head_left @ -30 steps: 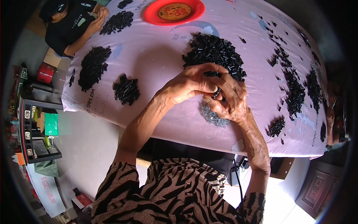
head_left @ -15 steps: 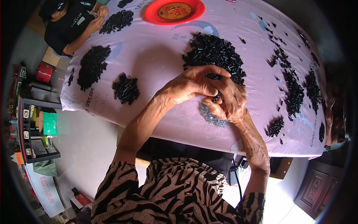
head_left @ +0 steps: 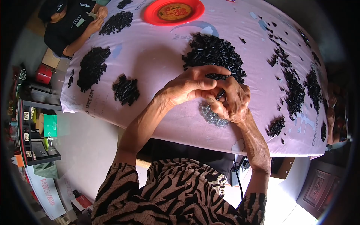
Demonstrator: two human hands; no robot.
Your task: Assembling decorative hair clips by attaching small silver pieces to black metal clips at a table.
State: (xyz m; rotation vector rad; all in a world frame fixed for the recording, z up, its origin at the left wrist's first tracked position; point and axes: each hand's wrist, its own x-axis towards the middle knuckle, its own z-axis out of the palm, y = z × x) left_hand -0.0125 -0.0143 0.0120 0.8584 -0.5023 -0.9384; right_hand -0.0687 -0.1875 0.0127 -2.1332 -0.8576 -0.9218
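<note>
My two hands meet above the near middle of the table. My right hand (head_left: 235, 100) is closed, with a small black tubular piece (head_left: 221, 93) between its thumb and fingers. Curled against it from the left, my left hand (head_left: 191, 83) has its thumb and fingers at the right hand's fingers; what its tips hold, if anything, is hidden. Just beyond the hands lies a large heap of small black pieces (head_left: 213, 50). Under and in front of the right hand, a pile of tiny shiny clear or silvery parts (head_left: 213, 115) rests on the cloth.
A pink cloth (head_left: 157, 123) covers the table. Smaller black heaps lie at left (head_left: 125, 90) and right (head_left: 294, 92). A red plate (head_left: 150, 15) stands at the far side. One person (head_left: 62, 30) sits far left; another person's arm (head_left: 331, 120) shows at the right edge.
My right hand's fingers have shifted slightly up and right, and its thumb has moved. The gap between my hands has widened a little, and the black piece sits slightly higher.
</note>
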